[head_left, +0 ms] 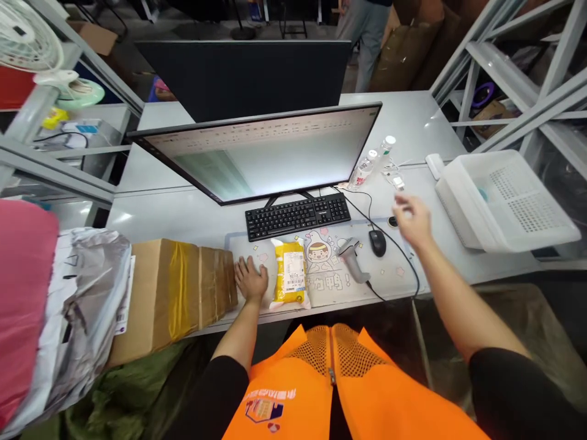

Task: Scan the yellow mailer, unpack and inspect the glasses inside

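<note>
My left hand (251, 278) lies on the desk with its fingers spread, close to the end of a taped cardboard box (178, 281). Just right of it is a yellow parcel (290, 272) in clear plastic, with a white barcode label facing up. My right hand (414, 220) hovers over the right part of the desk, slightly blurred, its fingers loosely bent and nothing visible in them. Close by are a small round black item (392, 221) and a black mouse (377, 242). A grey barcode scanner (353, 260) rests on the printed desk mat (323, 281).
A monitor (275, 153) stands behind a black keyboard (298, 216). Plastic bottles (364, 168) are beside it. A white basket (468, 201) occupies the right side. Wrapped parcels (87, 293) crowd the left. A person (367, 36) stands beyond the desk.
</note>
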Demonstrator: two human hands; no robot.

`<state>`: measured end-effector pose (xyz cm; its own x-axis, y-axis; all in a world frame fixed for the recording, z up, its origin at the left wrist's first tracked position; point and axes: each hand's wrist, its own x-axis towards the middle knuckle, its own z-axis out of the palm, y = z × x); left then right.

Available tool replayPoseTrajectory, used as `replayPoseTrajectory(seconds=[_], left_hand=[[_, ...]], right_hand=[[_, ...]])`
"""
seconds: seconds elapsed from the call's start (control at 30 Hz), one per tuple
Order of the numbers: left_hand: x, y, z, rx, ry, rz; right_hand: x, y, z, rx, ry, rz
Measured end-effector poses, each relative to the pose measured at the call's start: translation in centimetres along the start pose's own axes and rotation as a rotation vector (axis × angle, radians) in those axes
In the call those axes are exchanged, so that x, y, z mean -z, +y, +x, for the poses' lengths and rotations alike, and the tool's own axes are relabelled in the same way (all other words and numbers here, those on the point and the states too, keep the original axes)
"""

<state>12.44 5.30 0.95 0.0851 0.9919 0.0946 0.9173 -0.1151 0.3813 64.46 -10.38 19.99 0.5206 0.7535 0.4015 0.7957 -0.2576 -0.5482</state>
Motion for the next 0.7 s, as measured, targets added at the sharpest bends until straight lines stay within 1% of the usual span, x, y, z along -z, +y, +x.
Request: replayPoseTrajectory(seconds=[0.07, 0.2, 0.27, 0.37, 0.43, 0.5, 0.6, 0.7], left_hand=[[0.0, -0.1, 0.1, 0.005, -0.01, 0.001], [0.6, -0.1, 0.1, 0.015, -0.074, 0.027], [1.0, 0.0, -0.2, 0.025, -0.104, 0.043], [1.2, -0.1, -1.4, 0.033, -0.112, 0.063], [0.9, -0.1, -2.4, 0.033, -0.093, 0.069], [0.5, -0.1, -3.1, 0.03, -0.06, 0.068], [0.2, 0.1, -3.5, 0.031, -0.02, 0.055], [0.1, 0.0, -3.4, 0.034, -0.018, 0.029]], right_hand=[[-2.5, 0.9, -2.0, -0.034, -0.017, -0.025], [-7.2, 3.5, -8.3, -0.083, -0.002, -0.058], [-9.0, 5.4, -11.0, -0.081, 0.007, -0.063], [-11.1, 8.2, -13.6, -0.002, 0.031, -0.179], [-12.0, 9.5, -14.4, 0.026, 0.066, -0.227], [-12.5, 10.2, -14.7, 0.048, 0.103, -0.25], [-12.4, 10.6, -14.3, 0.075, 0.144, -0.261], [-12.2, 10.7, -13.7, 0.097, 0.162, -0.282]])
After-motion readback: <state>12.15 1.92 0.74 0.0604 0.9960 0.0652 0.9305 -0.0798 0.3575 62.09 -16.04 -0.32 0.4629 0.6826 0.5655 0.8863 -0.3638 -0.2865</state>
